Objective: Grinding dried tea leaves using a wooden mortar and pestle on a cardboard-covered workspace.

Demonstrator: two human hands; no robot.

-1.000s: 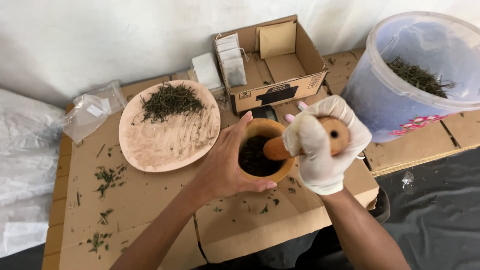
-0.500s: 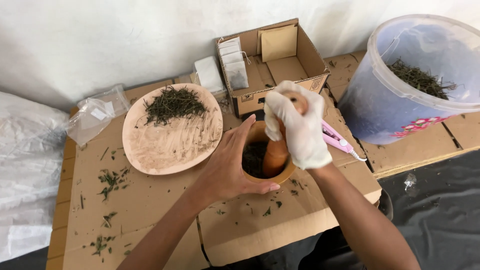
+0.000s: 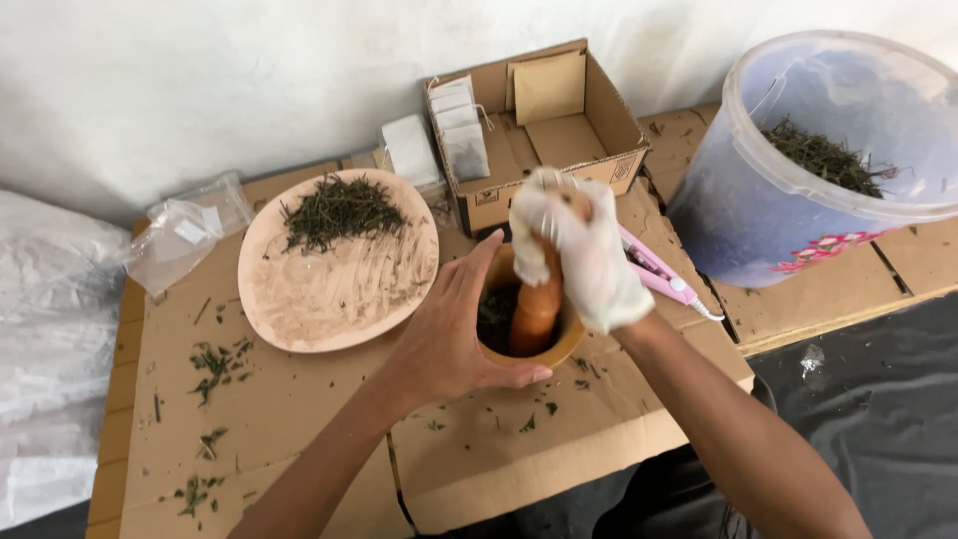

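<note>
My bare left hand (image 3: 449, 344) wraps its fingers around the wooden mortar (image 3: 529, 324), which sits on the cardboard-covered desk (image 3: 299, 419) just beside the plate (image 3: 334, 284) of dried herbs. My gloved right hand (image 3: 579, 250) has its fingers clamped on the pestle (image 3: 536, 309), standing upright inside the mortar.

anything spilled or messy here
Yes: bits of dried leaf lie scattered over the cardboard left of the wooden mortar, outside the wooden plate and mortar.
</note>
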